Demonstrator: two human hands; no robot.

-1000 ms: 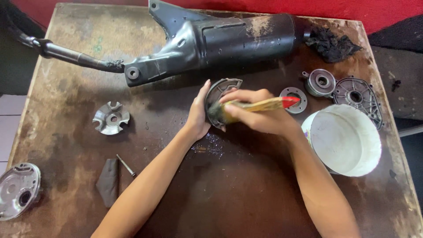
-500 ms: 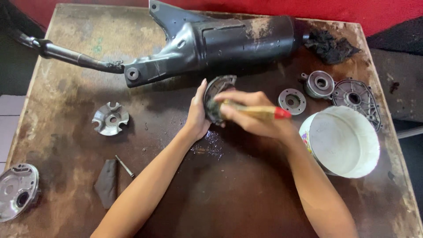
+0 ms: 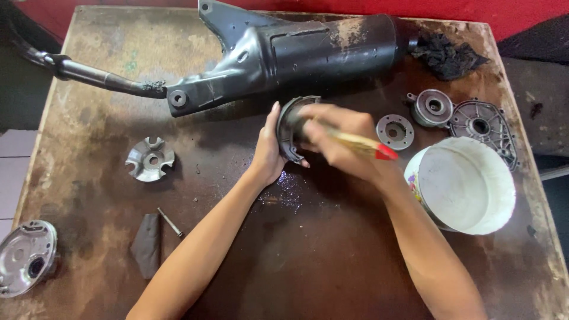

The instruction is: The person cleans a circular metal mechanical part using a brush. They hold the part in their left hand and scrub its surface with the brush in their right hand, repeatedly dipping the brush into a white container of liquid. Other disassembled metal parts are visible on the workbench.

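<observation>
You hold the curved brake shoe (image 3: 288, 137) upright on edge just above the table (image 3: 89, 89) in your left hand (image 3: 268, 155), fingers closed round its back, while your right hand (image 3: 339, 142) clamps the wooden paintbrush (image 3: 361, 144), bristles against the shoe's inner face. By my judgement the scrubbing is midway: the shoe looks dark and grimy, and wet spatter lies beneath it. The white bowl (image 3: 468, 186) at your right elbow shows only a pale, bare inside, so I cannot tell whether any liquid is in it.

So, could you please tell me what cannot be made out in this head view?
- Brush bristles: hidden behind the right hand, which is motion-blurred.
- Curved metal part: its inner face is covered by both hands; the left hand holds its edge.
- Round metal cover: cut off by the left frame edge.
- Exhaust pipe: its thin end leaves the frame's left edge.
</observation>
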